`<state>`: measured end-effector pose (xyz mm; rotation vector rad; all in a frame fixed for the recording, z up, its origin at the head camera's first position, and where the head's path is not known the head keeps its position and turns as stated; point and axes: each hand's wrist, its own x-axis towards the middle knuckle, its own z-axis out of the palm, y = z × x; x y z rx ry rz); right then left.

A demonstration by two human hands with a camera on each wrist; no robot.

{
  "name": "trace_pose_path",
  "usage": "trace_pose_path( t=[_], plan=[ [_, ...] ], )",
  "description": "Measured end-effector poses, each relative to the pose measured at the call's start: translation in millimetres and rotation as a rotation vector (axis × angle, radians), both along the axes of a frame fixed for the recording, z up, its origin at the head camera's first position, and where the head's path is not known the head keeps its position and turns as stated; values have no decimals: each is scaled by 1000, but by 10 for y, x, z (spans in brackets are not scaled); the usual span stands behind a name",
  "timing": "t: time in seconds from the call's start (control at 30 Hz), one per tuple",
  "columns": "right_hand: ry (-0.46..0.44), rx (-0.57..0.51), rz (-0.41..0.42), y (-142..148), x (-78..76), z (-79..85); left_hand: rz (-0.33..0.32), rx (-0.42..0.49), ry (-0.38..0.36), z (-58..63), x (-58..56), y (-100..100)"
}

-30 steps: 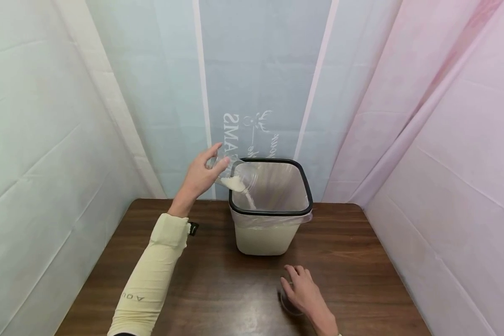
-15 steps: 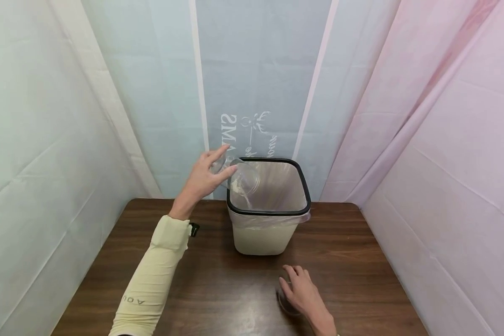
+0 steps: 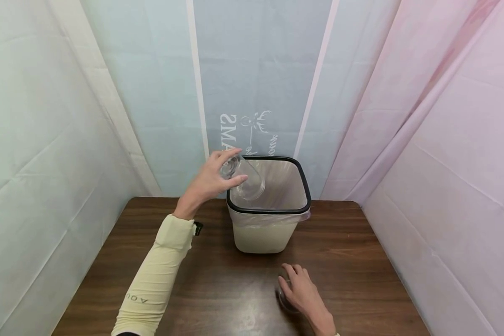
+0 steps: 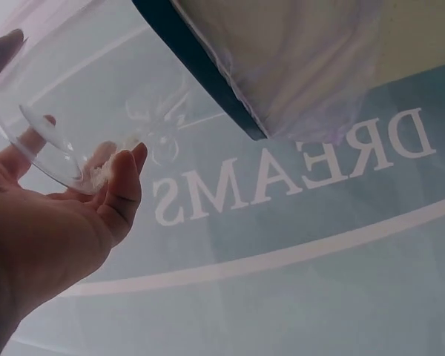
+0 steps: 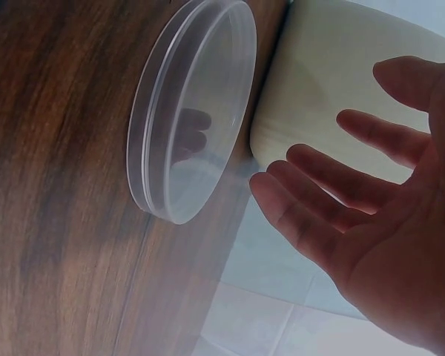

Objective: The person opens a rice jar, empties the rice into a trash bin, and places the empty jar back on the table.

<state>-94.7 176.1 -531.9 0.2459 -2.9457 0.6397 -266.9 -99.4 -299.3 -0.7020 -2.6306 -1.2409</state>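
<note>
My left hand [image 3: 212,179] grips a clear plastic jar [image 3: 252,181] near its base. The jar tilts mouth-down over the left rim of a pale bin [image 3: 262,240] with a black rim and a plastic liner. In the left wrist view, a little white granular stuff [image 4: 104,170] shows in the jar [image 4: 63,81] near the fingertips. Low on the right, my right hand [image 3: 304,294] hovers with loosely bent fingers over a clear round lid [image 3: 284,302]. The right wrist view shows that lid [image 5: 152,141] lying on the table, apart from the fingers [image 5: 289,215].
The bin stands towards the back of a dark wooden table [image 3: 218,289]. Fabric curtains [image 3: 260,70] hang close behind it and along both sides. The liner [image 3: 273,219] folds out over the bin's rim.
White grains were pouring from the jar into the bin; the stream has stopped and the jar looks nearly emptied. My left hand has moved slightly right and tipped it further. My right hand stays put.
</note>
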Motion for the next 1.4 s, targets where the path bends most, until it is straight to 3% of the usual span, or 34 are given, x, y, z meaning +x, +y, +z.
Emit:
trace_pose_path(
  t=[0.4, 0.63, 0.77, 1.13, 1.4],
  plan=[
    [6, 2, 10, -24, 5, 22, -108, -72, 45, -9, 21, 54],
    [4, 5, 7, -35, 13, 7, -145, -246, 199, -1, 57, 120],
    [-16, 9, 3, -43, 11, -17, -156, -319, 221, 20, 109, 148],
    [-33, -8, 7, -51, 10, -39, -156, -313, 155, 36, 186, 224],
    [-27, -9, 4, -54, 37, -79, -173, -325, 251, -13, 202, 252]
  ],
)
